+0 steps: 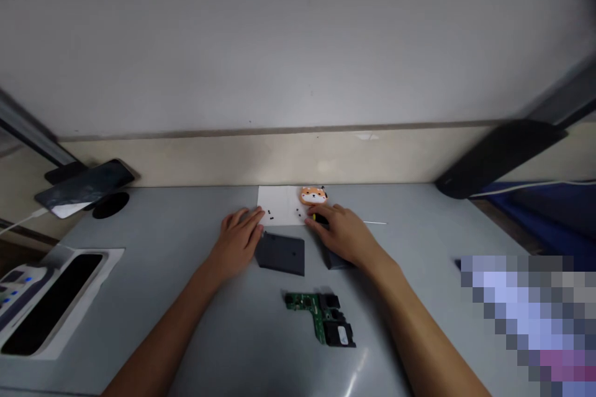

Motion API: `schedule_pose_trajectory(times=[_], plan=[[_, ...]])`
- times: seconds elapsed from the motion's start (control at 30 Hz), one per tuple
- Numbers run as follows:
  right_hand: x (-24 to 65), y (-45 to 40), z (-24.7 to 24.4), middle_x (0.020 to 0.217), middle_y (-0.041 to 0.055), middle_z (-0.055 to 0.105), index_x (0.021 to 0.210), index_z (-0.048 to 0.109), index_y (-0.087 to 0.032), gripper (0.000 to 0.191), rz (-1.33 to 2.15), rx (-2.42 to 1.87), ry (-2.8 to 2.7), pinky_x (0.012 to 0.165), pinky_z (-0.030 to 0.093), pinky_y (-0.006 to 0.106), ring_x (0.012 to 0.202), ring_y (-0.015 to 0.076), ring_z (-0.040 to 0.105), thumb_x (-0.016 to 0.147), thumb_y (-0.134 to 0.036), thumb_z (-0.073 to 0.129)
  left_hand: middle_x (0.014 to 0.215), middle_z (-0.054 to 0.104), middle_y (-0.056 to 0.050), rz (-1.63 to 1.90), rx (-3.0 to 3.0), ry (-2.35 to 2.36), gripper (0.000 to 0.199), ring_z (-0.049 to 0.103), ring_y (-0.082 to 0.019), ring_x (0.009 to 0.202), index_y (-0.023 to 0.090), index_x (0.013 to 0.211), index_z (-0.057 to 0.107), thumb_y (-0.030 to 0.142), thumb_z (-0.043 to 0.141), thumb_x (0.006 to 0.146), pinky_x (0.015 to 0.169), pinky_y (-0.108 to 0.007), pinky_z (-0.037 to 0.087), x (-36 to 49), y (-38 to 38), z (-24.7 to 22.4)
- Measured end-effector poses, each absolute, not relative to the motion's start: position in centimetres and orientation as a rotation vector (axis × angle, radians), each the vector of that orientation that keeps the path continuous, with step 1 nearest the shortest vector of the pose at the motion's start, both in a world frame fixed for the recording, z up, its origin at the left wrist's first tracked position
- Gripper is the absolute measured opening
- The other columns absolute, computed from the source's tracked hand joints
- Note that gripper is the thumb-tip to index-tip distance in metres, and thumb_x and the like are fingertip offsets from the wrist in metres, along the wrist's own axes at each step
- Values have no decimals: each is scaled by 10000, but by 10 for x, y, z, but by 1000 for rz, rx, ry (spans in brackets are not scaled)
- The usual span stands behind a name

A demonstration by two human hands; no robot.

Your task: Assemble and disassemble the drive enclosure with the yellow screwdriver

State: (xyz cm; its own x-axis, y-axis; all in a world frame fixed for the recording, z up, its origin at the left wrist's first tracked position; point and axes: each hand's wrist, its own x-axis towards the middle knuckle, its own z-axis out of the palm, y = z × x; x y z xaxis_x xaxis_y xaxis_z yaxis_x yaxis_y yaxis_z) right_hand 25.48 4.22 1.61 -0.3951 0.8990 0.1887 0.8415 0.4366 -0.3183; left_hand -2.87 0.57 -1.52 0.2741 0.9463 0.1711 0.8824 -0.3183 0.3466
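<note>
Screwdriver (320, 218): right hand (343, 234) curled round handle, shaft toward three o'clock. Left hand (236, 243) loosely open by white paper (282, 198). Circuit board (318, 317), six o'clock.

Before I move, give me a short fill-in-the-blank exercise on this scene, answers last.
The sheet under the small dark pieces is ____.
The thin metal shaft sticks out past the person's ____.
The bare surface of the circuit board is ____.
The animal-faced item is white and ____.

Missing words: white; right hand; green; orange.
</note>
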Motion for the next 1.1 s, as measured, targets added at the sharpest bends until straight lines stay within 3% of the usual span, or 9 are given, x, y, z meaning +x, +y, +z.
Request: schedule_pose_trajectory(times=[0.23,0.47,0.7,0.83,0.9,1.0,1.1], plan=[[254,42,18,1124,124,765,1201,684,-226,375,288,-1483,-2378,921,512,487,1024,313,699,1042,-453,432,1554,541,-61,546,2372,1711,478,396,-291,1453,253,1523,502,375,297,1108,1187,-551,290,-33,7,-17],[255,41,23,1137,98,764,1151,698,-245,330,413,-1399,-2367,947,512,438,1054,280,702,1046,-422,440,1540,558,-53,588,2339,1708,465,396,-275,1451,257,1487,543,386,299,1112,1195,-538,284,-34,8,-16],[258,42,25,1203,122,756,1179,709,-207,409,489,-1388,-2311,952,516,431,1063,281,705,1067,-420,378,1461,629,-47,681,2304,1763,382,468,-262,1368,266,1383,631,317,394,1089,1158,-532,344,-37,9,-17],[259,43,24,1235,126,752,1178,718,-212,421,507,-1380,-2288,954,518,425,1064,283,710,1066,-431,377,1429,649,-47,643,2403,1792,294,501,-299,1325,250,1203,728,242,487,1036,1103,-536,396,-35,19,-4],[259,43,24,1226,129,755,1172,717,-210,449,514,-1379,-2286,947,518,425,1056,285,713,1072,-442,345,1408,659,-57,570,2527,1725,281,545,-289,1289,225,1164,734,218,486,1031,1102,-501,409,-29,36,9],[259,44,25,1155,129,771,1092,719,-209,510,518,-1391,-2291,907,521,411,998,278,718,1085,-459,274,1302,703,-92,420,2623,1528,307,625,-216,1209,176,1251,686,186,467,1037,1068,-356,459,-10,74,26],[258,43,26,1107,122,779,1019,711,-215,539,525,-1414,-2280,884,523,400,962,270,719,1089,-470,241,1227,722,-107,328,2669,1514,295,647,-218,1172,175,1216,702,204,460,1050,1014,-335,481,12,113,29]])
